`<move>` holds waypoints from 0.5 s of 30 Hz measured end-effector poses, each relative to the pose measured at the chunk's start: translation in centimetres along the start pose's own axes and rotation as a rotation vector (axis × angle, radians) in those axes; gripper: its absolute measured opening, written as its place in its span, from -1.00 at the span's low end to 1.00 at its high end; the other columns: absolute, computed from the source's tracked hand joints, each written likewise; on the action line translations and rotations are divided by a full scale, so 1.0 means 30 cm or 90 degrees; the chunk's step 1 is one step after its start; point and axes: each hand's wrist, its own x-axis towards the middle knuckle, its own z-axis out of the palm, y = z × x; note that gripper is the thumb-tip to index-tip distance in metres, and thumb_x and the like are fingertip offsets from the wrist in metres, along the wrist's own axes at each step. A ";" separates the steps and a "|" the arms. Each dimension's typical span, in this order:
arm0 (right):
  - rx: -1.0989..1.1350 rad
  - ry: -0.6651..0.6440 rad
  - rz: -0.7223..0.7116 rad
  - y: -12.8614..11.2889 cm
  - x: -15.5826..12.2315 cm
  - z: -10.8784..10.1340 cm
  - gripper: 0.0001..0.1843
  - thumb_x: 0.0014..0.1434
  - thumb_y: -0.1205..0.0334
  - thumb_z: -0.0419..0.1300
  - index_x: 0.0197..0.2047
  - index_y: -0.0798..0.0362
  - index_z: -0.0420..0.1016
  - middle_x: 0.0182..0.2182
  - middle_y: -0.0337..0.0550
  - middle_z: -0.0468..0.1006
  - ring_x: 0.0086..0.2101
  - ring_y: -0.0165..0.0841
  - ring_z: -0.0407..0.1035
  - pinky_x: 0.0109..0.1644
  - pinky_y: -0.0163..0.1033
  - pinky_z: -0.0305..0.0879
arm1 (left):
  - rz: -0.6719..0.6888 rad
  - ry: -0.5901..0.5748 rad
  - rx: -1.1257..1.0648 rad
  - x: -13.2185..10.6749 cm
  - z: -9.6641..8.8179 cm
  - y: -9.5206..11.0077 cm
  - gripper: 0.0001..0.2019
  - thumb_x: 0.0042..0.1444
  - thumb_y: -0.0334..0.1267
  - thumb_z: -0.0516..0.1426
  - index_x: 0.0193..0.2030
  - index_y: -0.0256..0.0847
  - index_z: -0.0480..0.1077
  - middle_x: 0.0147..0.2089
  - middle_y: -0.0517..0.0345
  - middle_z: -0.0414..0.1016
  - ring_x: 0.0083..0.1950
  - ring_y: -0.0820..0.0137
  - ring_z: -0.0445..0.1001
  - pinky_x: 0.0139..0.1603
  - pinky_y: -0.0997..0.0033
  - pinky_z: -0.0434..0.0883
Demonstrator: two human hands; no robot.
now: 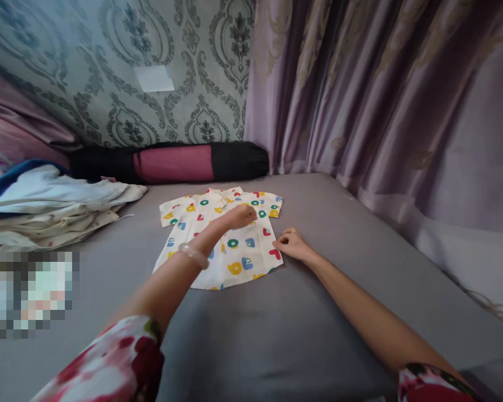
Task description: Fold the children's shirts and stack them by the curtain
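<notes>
A small cream shirt (230,245) printed with coloured shapes lies spread flat on the grey bed (276,335). My left hand (241,216) rests on the upper middle of the shirt, fingers together and pressed down on the cloth. A pale bracelet sits on that wrist. My right hand (291,244) sits at the shirt's right edge, its fingers curled and pinching the fabric near the side seam.
A pile of folded cloths (50,212) lies at the left. A black and maroon bolster (171,162) runs along the patterned wall. Mauve curtains (381,111) hang at the right of the bed. A blurred patch covers something at the lower left.
</notes>
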 end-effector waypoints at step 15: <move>-0.002 -0.005 0.021 -0.005 -0.026 -0.001 -0.76 0.00 -0.01 0.33 -0.41 -0.01 0.59 -0.02 -0.11 0.37 0.00 -0.23 0.29 0.12 -0.17 0.17 | -0.269 0.105 -0.062 0.416 0.235 0.152 -0.67 0.08 -0.30 0.18 -0.02 -0.39 0.45 0.16 -0.36 0.32 0.21 0.02 0.31 0.13 0.18 0.31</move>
